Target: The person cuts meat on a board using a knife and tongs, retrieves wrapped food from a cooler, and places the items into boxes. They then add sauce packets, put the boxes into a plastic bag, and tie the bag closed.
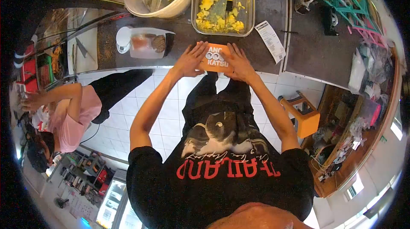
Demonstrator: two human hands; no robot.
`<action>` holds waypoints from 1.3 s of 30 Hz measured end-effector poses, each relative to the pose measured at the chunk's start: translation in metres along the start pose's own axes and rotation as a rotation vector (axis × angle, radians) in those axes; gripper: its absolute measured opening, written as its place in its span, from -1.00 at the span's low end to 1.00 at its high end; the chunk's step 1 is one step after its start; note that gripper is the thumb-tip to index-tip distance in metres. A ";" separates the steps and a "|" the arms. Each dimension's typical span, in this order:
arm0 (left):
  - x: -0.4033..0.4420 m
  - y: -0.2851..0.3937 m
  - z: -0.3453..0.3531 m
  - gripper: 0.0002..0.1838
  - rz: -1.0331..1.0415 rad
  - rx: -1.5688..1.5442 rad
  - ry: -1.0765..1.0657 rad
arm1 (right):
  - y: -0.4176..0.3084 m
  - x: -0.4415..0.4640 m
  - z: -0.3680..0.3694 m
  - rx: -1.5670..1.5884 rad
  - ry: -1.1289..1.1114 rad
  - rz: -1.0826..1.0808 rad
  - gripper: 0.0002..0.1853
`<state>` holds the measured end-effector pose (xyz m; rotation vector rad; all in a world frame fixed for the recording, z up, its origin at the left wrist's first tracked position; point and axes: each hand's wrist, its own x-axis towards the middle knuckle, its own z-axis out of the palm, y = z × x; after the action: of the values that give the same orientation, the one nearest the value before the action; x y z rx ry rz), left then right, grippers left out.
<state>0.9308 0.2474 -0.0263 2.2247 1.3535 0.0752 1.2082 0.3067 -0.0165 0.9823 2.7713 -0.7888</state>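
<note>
An orange cardboard box (217, 63) with white lettering, partly readable as "KATSU", lies at the front edge of the dark counter. My left hand (191, 61) grips its left side, fingers resting over the top. On the opposite side my right hand (240, 62) holds it the same way, with the thumb near the front edge. The box looks flat and closed, though its underside is hidden. Just behind it stands a glass tray (194, 20) with yellow, egg-like chunks. A long printed receipt (271, 41) lies to the right of my right hand.
A white tub (139, 9) holds transparent plastic pieces. Left of my hands are a small white scale (124, 46) and a plastic bag (145, 52) with food. An orange stool (308, 120) stands at right. A co-worker in a pink shirt (87, 109) works at left.
</note>
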 end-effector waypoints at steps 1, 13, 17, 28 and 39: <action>0.003 -0.005 -0.006 0.11 0.013 0.002 -0.024 | 0.003 0.002 0.004 0.034 0.082 -0.017 -0.03; 0.003 0.001 -0.003 -0.24 0.063 -0.207 0.197 | 0.014 -0.009 0.024 0.135 0.289 -0.164 -0.24; -0.016 0.007 0.063 -0.42 -0.026 -0.315 0.382 | 0.004 -0.020 0.072 0.280 0.604 -0.185 -0.51; 0.011 0.034 0.072 -0.53 0.105 0.144 0.280 | 0.080 -0.087 -0.001 0.506 0.503 0.118 -0.82; 0.032 0.065 0.069 -0.55 -0.079 0.198 0.264 | 0.463 -0.086 -0.157 -0.131 1.285 0.944 -0.40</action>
<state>1.0205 0.2226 -0.0618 2.3856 1.6514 0.2226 1.5711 0.6426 -0.0630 3.1459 2.2494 0.3316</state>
